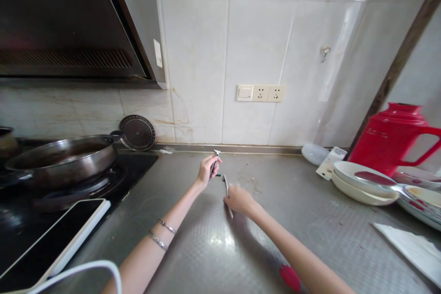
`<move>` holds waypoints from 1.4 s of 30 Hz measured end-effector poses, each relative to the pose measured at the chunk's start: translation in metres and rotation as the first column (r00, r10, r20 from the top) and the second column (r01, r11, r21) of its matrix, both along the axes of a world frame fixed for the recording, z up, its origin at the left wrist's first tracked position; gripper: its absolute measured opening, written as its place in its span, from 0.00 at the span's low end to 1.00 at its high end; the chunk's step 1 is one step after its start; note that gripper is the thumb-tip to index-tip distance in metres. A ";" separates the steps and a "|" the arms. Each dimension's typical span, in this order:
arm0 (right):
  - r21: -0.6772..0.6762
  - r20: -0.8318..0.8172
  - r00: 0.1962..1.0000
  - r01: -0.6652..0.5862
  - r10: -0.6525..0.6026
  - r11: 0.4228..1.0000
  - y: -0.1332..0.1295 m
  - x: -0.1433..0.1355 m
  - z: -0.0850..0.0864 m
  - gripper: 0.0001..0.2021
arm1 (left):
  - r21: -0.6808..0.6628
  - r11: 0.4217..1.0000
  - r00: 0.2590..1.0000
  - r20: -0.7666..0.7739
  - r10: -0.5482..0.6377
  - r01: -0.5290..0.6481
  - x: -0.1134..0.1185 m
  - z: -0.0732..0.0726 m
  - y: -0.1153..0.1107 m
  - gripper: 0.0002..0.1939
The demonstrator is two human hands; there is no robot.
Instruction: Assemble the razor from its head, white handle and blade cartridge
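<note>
Bare left forearm with two silver bracelets reaching forward, left hand (pixel 209 168) raised with fingers closed, bare right forearm angled inward, right hand (pixel 237 199) lower, back upward, fingers curled

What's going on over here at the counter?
Someone is working with both bare hands over a metal counter. The left hand holds a small silver-headed tool upright, its exact type too small to tell. The right hand grips a thin, pale stick close by; the two items are apart. Off to the left, a steel pan sits on the stove.
</note>
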State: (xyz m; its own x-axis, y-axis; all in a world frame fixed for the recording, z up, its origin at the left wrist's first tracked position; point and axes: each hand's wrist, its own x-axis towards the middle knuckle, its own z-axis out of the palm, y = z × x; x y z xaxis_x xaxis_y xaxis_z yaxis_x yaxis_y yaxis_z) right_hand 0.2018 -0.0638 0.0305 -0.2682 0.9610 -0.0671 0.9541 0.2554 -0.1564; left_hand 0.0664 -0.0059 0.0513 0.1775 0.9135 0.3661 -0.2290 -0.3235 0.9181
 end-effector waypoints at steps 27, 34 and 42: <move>0.404 -0.612 0.686 -0.156 0.393 0.901 0.034 0.111 0.114 0.21 | 0.116 0.993 0.902 -0.430 0.023 0.030 -0.003 0.036 -0.010 0.16; 0.345 -0.555 0.709 -0.281 0.436 0.896 0.017 0.098 0.122 0.19 | 0.296 0.955 0.792 -0.588 0.167 0.018 -0.004 0.034 -0.017 0.12; 0.324 -0.537 0.746 -0.247 0.393 0.913 0.027 0.100 0.112 0.18 | 0.390 0.920 0.747 -0.622 0.236 0.034 0.001 0.036 -0.026 0.12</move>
State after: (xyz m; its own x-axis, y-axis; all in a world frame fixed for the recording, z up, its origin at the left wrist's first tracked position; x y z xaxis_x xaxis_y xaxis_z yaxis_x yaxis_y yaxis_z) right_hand 0.3019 -0.0370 0.1426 -0.4794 0.7793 0.4035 0.5521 0.6252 -0.5516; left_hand 0.0676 -0.0316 0.0869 0.4066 0.7684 0.4942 0.4279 -0.6381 0.6401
